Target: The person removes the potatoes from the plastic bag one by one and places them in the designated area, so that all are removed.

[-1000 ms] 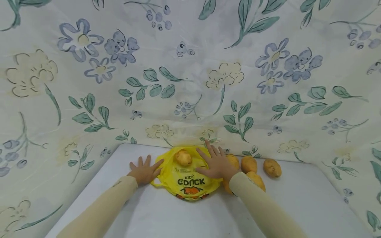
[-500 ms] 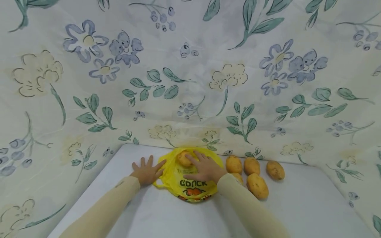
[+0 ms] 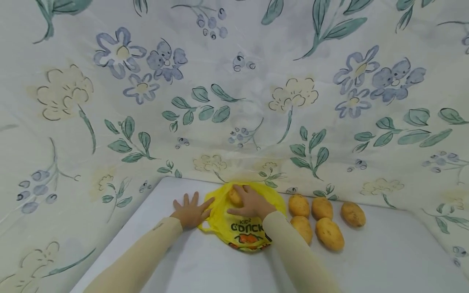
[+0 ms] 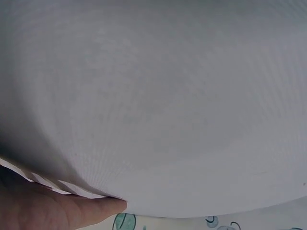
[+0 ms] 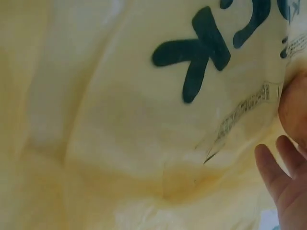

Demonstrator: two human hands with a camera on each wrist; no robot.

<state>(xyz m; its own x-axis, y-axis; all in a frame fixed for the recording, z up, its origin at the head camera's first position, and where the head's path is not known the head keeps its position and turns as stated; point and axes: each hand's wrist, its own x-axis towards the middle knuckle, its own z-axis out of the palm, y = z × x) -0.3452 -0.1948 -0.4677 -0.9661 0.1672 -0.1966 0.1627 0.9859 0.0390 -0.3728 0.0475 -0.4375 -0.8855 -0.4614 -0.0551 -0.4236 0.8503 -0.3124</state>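
A yellow plastic bag (image 3: pixel 223 226) with dark lettering lies flat on the white table, one potato (image 3: pixel 235 197) on its upper part. My right hand (image 3: pixel 253 202) reaches over the bag, fingers at the potato's right side and thumb stretched out below it. In the right wrist view, two extended fingertips stand right beside the potato (image 5: pixel 295 110). My left hand (image 3: pixel 190 212) rests with spread fingers at the bag's left edge, by its handle loop. Part of this hand (image 4: pixel 57 211) shows low in the left wrist view.
To the right of the bag, several potatoes (image 3: pixel 329 234) lie in a loose group, one (image 3: pixel 353 214) a little apart. Behind the white table (image 3: pixel 388 252) rises a flower-printed cloth (image 3: pixel 256 150), close to the bag's far edge.
My right hand has moved left from the bag's right side to the potato on it. My left hand keeps its place at the bag's edge. The head view has shifted slightly.
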